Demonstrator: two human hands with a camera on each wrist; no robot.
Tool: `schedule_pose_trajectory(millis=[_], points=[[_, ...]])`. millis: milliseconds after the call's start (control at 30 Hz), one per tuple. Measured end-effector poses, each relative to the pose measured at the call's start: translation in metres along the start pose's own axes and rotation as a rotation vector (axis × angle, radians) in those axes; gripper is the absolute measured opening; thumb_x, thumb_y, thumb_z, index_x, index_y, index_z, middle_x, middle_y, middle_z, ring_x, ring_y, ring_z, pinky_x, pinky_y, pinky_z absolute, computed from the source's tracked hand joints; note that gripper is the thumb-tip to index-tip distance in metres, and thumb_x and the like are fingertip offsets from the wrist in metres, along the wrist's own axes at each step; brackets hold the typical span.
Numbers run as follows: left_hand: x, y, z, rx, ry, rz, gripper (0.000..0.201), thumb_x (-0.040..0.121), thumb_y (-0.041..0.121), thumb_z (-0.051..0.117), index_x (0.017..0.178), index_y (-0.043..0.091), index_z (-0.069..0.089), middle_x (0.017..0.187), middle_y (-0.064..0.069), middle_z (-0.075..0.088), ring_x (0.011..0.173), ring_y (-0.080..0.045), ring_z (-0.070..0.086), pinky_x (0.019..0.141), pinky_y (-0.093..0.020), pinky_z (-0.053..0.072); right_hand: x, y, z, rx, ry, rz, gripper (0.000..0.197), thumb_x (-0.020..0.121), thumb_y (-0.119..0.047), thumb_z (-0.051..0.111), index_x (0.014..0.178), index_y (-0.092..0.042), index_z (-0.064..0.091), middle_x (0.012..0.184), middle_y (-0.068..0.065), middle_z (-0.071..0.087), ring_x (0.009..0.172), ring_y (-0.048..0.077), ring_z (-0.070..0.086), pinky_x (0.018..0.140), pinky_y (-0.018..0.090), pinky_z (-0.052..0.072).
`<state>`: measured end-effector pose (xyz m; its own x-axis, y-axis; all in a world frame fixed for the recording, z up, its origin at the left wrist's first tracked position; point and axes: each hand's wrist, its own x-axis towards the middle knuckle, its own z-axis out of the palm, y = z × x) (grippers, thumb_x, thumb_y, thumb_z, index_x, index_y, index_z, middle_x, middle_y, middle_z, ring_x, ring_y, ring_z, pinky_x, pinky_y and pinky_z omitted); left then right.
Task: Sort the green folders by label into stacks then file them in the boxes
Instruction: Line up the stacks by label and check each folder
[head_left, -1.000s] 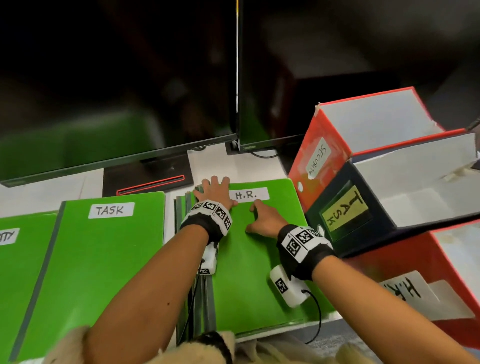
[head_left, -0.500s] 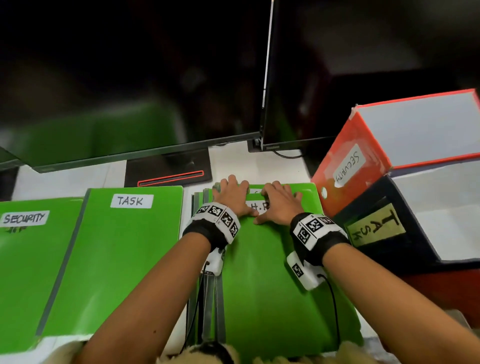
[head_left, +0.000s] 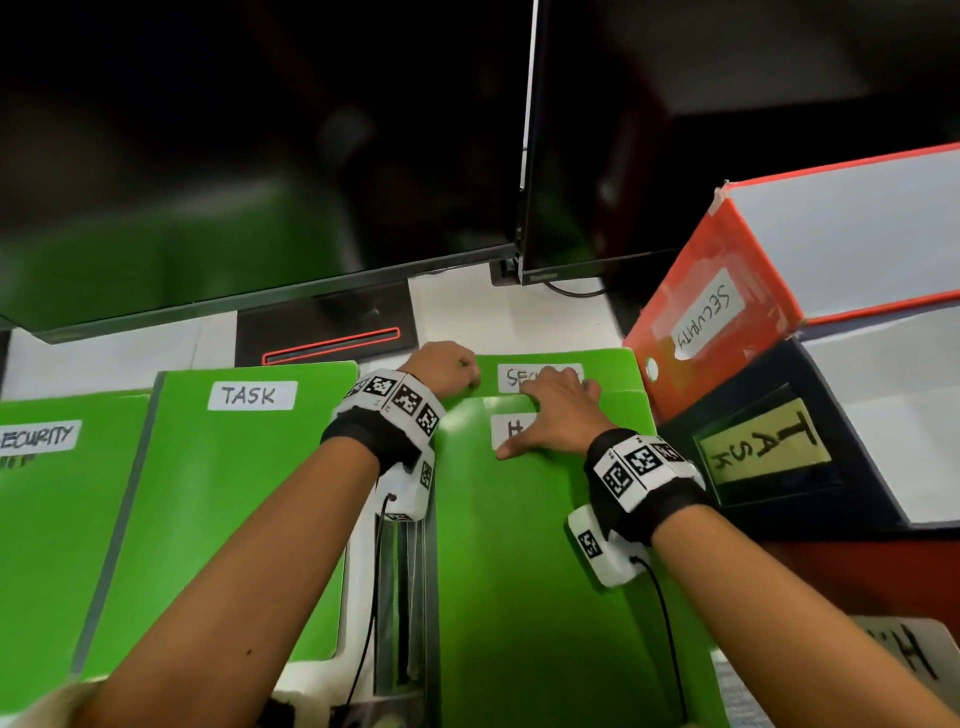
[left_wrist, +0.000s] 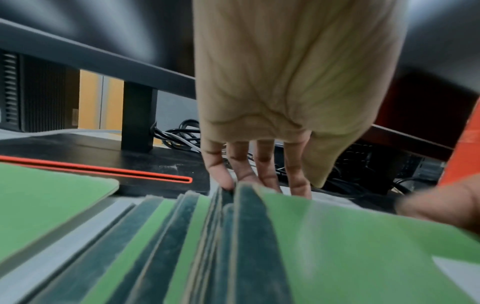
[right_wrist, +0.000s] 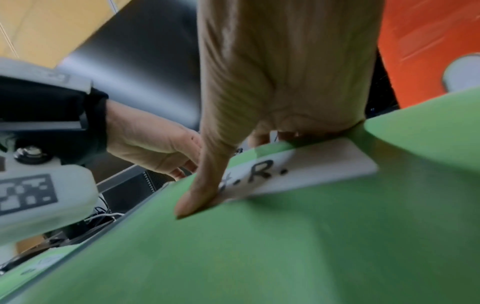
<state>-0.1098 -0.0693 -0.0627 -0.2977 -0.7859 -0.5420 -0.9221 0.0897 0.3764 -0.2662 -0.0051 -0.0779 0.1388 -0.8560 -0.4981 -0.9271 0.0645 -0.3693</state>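
Observation:
In the middle of the desk lies a stack of green folders (left_wrist: 182, 246). On top is the H.R. folder (head_left: 545, 571). My right hand (head_left: 556, 410) grips its far edge, thumb (right_wrist: 197, 195) on the H.R. label and fingers curled under. That edge is raised and pulled toward me, baring a folder labelled SECURITY (head_left: 613, 374) beneath. My left hand (head_left: 452, 369) curls over the stack's far left corner, fingertips (left_wrist: 226, 181) tucked between the folder edges. A TASK folder (head_left: 223, 493) and another SECURITY folder (head_left: 52, 519) lie to the left.
Boxes stand at the right: a red SECURITY box (head_left: 717, 312), a dark TASK box (head_left: 769, 457), and an H.R. label (head_left: 904, 654) on a red box near me. Two dark monitors (head_left: 260, 156) hang over the desk's back, a stand base (head_left: 327, 332) just behind the stack.
My right hand went from lying flat on the H.R. label to gripping the folder's far edge and drawing it back, uncovering a SECURITY label. My left hand curled at the far corner.

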Motion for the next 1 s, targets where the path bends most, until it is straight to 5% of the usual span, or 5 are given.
schedule_pose_trajectory(millis=[233,533,767,900,1000], points=[[-0.011,0.001,0.000,0.041,-0.275,-0.176,0.055,0.097,0.047,0.034,0.126,0.003,0.052,0.134,-0.016,0.050,0.134,-0.030,0.040,0.102,-0.035,0.039,-0.023,0.001,-0.010,0.125,0.045,-0.033,0.075,0.065,-0.052,0.075,0.128,-0.018,0.051,0.137,0.003,0.045,0.129,0.020,0.035,0.110,0.042,0.017],[-0.007,-0.011,0.004,0.162,0.141,-0.043,0.042,0.091,0.026,0.053,0.132,0.024,0.047,0.136,-0.006,0.042,0.130,-0.028,0.035,0.106,-0.047,0.032,-0.012,0.002,0.011,-0.034,0.009,0.058,0.087,0.067,-0.065,0.066,0.138,-0.022,0.040,0.143,0.003,0.039,0.132,0.020,0.034,0.107,0.044,0.024],[-0.014,-0.013,0.000,0.055,0.124,-0.097,0.043,0.086,0.035,0.062,0.115,0.006,0.051,0.121,-0.012,0.044,0.117,-0.029,0.044,0.099,-0.041,0.042,-0.007,-0.003,0.006,0.001,0.031,-0.009,0.084,0.065,-0.064,0.068,0.134,-0.023,0.044,0.132,0.001,0.044,0.126,0.019,0.038,0.102,0.042,0.026],[-0.022,-0.029,-0.013,-0.072,0.107,-0.014,0.026,0.088,0.025,0.059,0.073,0.018,0.039,0.092,-0.005,0.044,0.089,-0.019,0.043,0.065,-0.027,0.035,-0.005,-0.017,0.000,0.002,0.040,-0.086,0.083,0.064,-0.063,0.069,0.134,-0.024,0.045,0.133,0.002,0.043,0.126,0.019,0.036,0.105,0.043,0.023],[-0.032,-0.036,-0.037,-0.046,0.298,0.009,0.041,0.086,0.023,0.060,0.062,0.022,0.026,0.083,-0.005,0.048,0.085,-0.023,0.046,0.079,-0.033,0.041,-0.003,-0.028,-0.002,-0.049,0.027,-0.108,0.087,0.064,-0.065,0.067,0.136,-0.022,0.042,0.140,0.003,0.036,0.132,0.020,0.030,0.110,0.044,0.019]])
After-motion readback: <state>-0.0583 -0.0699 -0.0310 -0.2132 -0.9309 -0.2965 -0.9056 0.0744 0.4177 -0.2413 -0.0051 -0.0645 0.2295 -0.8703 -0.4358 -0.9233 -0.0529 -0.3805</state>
